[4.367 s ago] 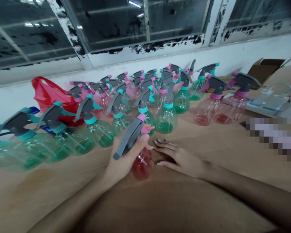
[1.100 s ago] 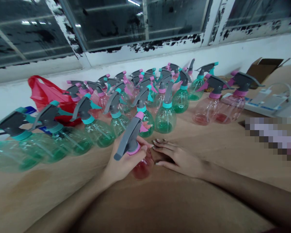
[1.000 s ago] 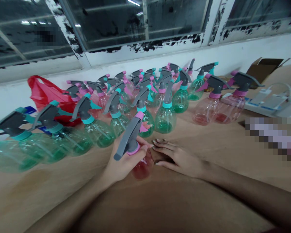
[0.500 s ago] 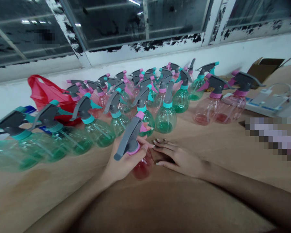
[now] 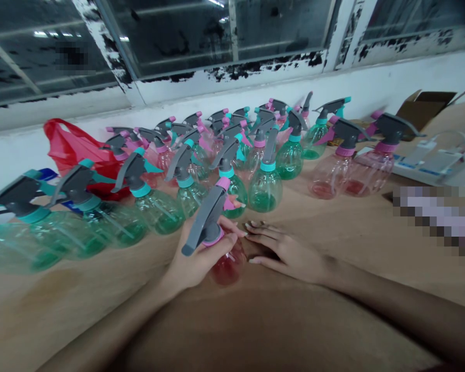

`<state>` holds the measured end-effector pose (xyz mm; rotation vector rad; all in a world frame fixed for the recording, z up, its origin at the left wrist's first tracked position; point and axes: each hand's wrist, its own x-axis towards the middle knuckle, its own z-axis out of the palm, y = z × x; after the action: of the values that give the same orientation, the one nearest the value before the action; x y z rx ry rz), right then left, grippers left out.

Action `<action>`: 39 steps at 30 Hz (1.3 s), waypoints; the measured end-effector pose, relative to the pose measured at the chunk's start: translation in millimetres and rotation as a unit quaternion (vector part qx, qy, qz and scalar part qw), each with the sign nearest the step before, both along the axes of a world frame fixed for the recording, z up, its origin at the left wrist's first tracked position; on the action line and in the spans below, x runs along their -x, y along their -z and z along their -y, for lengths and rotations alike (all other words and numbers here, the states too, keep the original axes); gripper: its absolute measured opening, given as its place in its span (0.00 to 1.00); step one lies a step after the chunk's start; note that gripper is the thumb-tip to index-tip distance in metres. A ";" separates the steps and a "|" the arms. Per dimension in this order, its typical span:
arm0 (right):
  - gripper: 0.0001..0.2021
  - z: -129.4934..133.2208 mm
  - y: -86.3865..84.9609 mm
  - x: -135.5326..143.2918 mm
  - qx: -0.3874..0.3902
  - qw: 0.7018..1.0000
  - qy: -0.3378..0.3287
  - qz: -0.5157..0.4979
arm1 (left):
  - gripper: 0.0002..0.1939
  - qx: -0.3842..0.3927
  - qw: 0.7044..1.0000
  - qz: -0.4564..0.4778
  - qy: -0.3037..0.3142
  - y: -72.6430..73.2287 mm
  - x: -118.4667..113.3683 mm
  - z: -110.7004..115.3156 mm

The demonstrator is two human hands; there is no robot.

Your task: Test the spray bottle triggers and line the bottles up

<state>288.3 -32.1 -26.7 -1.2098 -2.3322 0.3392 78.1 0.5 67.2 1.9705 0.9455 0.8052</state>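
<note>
My left hand point(image 5: 196, 256) is wrapped round the neck of a pink spray bottle point(image 5: 227, 268), just under its grey and pink trigger head. The bottle is see-through, rests on the wooden table point(image 5: 294, 320) and leans a little. Just right of it, my right hand point(image 5: 284, 250) lies on the table with fingers stretched out and slightly apart, the fingertips close to the bottle; whether they touch it I cannot tell. Right behind my hands stand green spray bottles with grey and teal heads, the nearest green spray bottle point(image 5: 265, 195) among them.
Several more green and pink spray bottles crowd the table toward the wall. Two pink spray bottles point(image 5: 329, 178) stand to the right. A red plastic bag point(image 5: 72, 147) sits back left, an open cardboard box point(image 5: 422, 111) back right, and a white power strip point(image 5: 430, 168) in front of that box.
</note>
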 end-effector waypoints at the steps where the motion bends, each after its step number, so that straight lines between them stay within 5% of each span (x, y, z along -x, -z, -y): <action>1: 0.27 0.2 -0.1 0.1 -0.001 1.000 0.000 -0.002 | 0.07 0.004 1.000 0.004 0.001 0.7 0.4 -0.2; 21: 0.30 -1.6 -0.9 -0.7 0.023 1.000 -0.002 0.003 | 0.07 -0.037 0.997 0.005 -0.066 5.6 -5.4 1.6; 25: 0.37 2.2 -9.6 -2.4 0.057 0.998 -0.014 -0.024 | 0.07 -0.050 0.996 0.013 -0.078 9.6 -10.8 2.2; 32: 0.45 31.3 -48.0 -3.1 0.083 0.985 0.011 -0.151 | 0.10 -0.040 0.998 0.037 -0.023 13.4 -44.3 13.0; 39: 0.34 54.3 -47.8 -26.9 0.040 0.973 0.078 -0.215 | 0.23 -0.058 0.995 0.071 0.050 9.9 -101.6 21.6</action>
<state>315.2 -86.4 21.0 -1.2079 -1.8571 0.5808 179.7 -21.1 57.3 2.0127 0.7262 0.9464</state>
